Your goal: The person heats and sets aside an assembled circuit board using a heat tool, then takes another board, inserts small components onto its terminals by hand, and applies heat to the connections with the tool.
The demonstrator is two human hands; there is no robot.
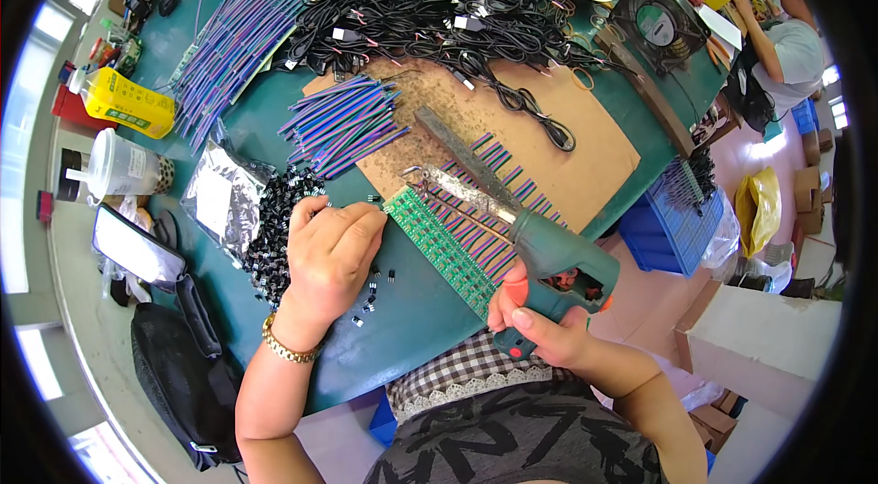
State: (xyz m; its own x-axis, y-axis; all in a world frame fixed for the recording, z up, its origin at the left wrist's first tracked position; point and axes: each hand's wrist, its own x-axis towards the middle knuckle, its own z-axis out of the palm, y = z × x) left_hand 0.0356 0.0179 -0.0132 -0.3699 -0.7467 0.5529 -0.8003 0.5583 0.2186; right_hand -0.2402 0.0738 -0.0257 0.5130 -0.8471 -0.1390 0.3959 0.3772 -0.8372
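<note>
Soldering gun (556, 266) sits clamped in our right hand (540, 324), just off the near edge of the tabletop (412, 328), its tip resting on the green circuit strip (439, 246) with its row of purple wires (489, 209). Going left to right: our left hand (329, 255) lies curled, fingers together, on a heap of small black parts (274, 228) near the front left edge; whether it pinches one we cannot tell. We judge the hot tip could slip along the strip, scorching wire insulation or bridging joints, and loose parts (370, 296) beside our wrist could scatter.
</note>
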